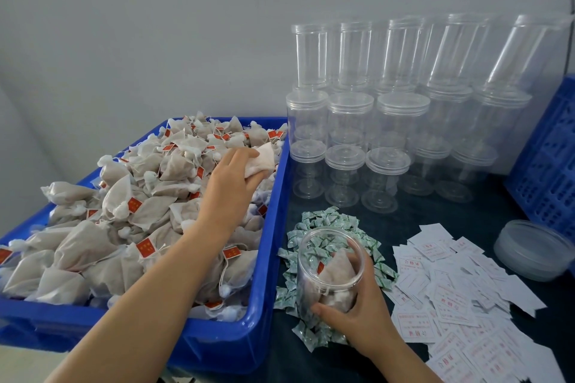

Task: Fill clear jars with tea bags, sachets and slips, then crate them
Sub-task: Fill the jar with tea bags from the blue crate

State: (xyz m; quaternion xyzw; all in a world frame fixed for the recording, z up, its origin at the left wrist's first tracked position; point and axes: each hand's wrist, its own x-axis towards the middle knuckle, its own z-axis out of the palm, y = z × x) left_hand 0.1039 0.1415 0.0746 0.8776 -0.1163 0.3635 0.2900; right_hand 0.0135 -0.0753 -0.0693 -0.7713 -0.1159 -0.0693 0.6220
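A plain grey wall (155, 25) fills the background behind everything. The table (451, 214) is covered with a dark teal cloth, bare in a patch toward the back right. At the lower left, below the table's edge, a strip of pale floor (25, 364) shows.

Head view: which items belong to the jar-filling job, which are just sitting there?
In use: left hand gripping a tea bag over the blue bin; right hand holding the open jar; sachets; slips.
Idle: stacked empty jars; loose lid; blue crate.
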